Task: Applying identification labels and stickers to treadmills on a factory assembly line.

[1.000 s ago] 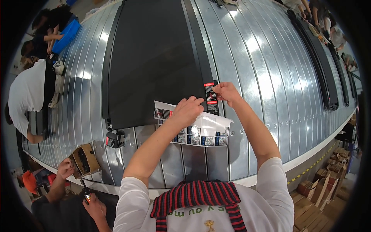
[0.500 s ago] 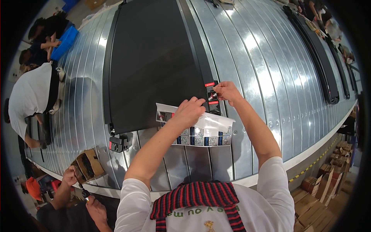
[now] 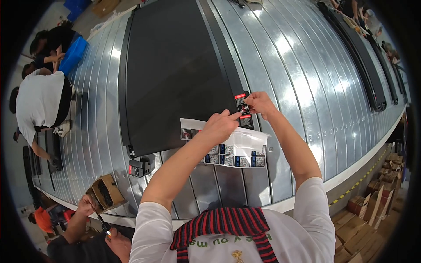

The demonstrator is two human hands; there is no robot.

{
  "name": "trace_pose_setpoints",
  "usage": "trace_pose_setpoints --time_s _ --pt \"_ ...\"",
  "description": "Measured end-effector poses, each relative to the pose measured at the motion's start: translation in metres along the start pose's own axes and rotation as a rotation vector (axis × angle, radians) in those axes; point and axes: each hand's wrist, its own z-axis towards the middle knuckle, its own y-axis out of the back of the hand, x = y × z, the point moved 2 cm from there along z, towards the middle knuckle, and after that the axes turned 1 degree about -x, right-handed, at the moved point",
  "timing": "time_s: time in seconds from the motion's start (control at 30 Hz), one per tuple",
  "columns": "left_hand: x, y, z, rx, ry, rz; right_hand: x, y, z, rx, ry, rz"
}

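A large flat black panel (image 3: 175, 65) with dark side rails lies in front of me. At its near right corner is a black label with red bands (image 3: 240, 97). My right hand (image 3: 261, 105) pinches the label's right edge. My left hand (image 3: 220, 127) lies over a white sheet of stickers (image 3: 245, 142), with the index finger stretched onto the label. The thumb and other fingers are partly hidden, but the sheet appears held under them. The sheet hangs past the panel's near edge, with rows of blue and white stickers below my left hand.
The panel rests on a slatted metal table (image 3: 289, 79). A black end bracket (image 3: 139, 167) sits at its near left corner. At left stands a cardboard box (image 3: 105, 193) of dark parts, beside a co-worker's hands (image 3: 116, 243) with a screwdriver. More black rails (image 3: 355, 57) lie far right.
My left index finger has stretched out to the right onto the label. The right hand stays at the label's edge. At left, the person in white has shifted.
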Motion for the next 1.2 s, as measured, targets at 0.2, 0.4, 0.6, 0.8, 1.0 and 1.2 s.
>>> trace_pose_setpoints --time_s 0.2,0.4,0.6,0.8,1.0,1.2 --pt "0.002 -0.001 0.001 -0.016 -0.018 0.035 0.0 -0.004 0.001 -0.058 0.047 -0.046" --pt "-0.003 -0.003 0.006 0.064 0.038 0.07 -0.016 -0.001 0.0 -0.109 0.295 -0.165" --pt "-0.002 0.003 0.008 0.15 0.093 0.025 -0.011 -0.004 -0.003 -0.166 0.336 -0.164" --pt "-0.004 -0.001 0.009 0.071 0.046 0.044 -0.022 0.001 0.012 -0.22 0.299 -0.203" --pt "-0.003 0.0 0.009 0.052 0.009 0.054 -0.013 -0.001 0.004 -0.219 0.309 -0.229" --pt "-0.006 0.002 0.01 0.074 -0.001 0.089 -0.004 -0.007 -0.024 -0.169 0.487 -0.092"
